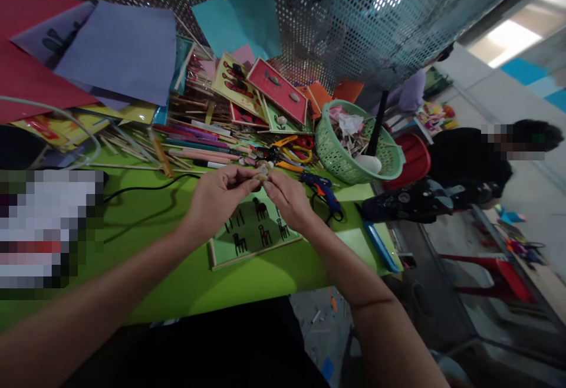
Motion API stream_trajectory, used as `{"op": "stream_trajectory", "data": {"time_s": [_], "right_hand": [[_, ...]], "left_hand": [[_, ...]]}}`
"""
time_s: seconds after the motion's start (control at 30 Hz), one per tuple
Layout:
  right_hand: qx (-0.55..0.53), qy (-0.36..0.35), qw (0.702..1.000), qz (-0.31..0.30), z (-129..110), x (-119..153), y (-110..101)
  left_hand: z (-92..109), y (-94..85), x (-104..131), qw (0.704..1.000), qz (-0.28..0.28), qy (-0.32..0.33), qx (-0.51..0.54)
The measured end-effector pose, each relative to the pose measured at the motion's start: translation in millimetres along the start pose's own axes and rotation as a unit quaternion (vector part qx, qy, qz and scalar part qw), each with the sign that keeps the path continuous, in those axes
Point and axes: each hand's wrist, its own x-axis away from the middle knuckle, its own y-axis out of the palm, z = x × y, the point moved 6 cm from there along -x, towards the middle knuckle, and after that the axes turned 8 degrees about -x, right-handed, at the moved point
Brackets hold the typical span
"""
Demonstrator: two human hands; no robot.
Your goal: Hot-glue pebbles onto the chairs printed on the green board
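Note:
My left hand (216, 196) and my right hand (287, 196) meet above the table, fingertips pinched together on a small brownish pebble (262, 176). Fingers cover part of it. Below them lies a green picture card (254, 251) with a pale wooden edge and several dark chair-like drawings; the hands hide its upper part. Just right of my right hand rests a blue glue gun (322, 190) with an orange trigger. Behind my fingertips are scissors (300, 151) with yellow handles and a few scattered pebbles.
A light green basket (338, 161) of scraps stands back right. Pens (207, 153), sticks and a red card with pebbles (277, 90) crowd the back, against a perforated metal panel (327, 34). A black cable (145, 188) crosses the left. A person in black (464, 155) is at right.

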Motion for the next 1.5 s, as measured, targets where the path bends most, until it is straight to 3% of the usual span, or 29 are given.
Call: {"op": "stream_trajectory", "data": {"time_s": [0.2, 0.37, 0.47, 0.7, 1.07, 1.5], "right_hand": [[0.084, -0.014, 0.996, 0.014, -1.1, -0.6, 2.0], [0.090, -0.016, 0.995, 0.031, -2.3, -0.9, 2.3], [0.051, 0.000, 0.998, 0.025, -0.6, -0.8, 2.0], [-0.156, 0.005, 0.988, 0.010, 3.1, 1.4, 0.4], [-0.094, 0.043, 0.994, 0.032, 1.6, 0.2, 1.6], [-0.238, 0.035, 0.970, 0.048, 3.3, 4.0, 0.7]], "left_hand": [[-1.2, 0.0, 1.8, 1.000, 0.002, -0.003, -0.008], [-3.8, 1.3, 0.8, 0.999, -0.005, -0.018, 0.029], [-5.9, 0.1, -0.6, 0.999, -0.003, -0.028, 0.038], [-7.1, -1.5, -1.5, 0.999, -0.009, -0.011, 0.041], [-3.2, 1.4, 1.5, 1.000, -0.012, 0.009, 0.005], [-7.8, -0.4, 1.0, 0.996, -0.008, -0.029, 0.082]]}}
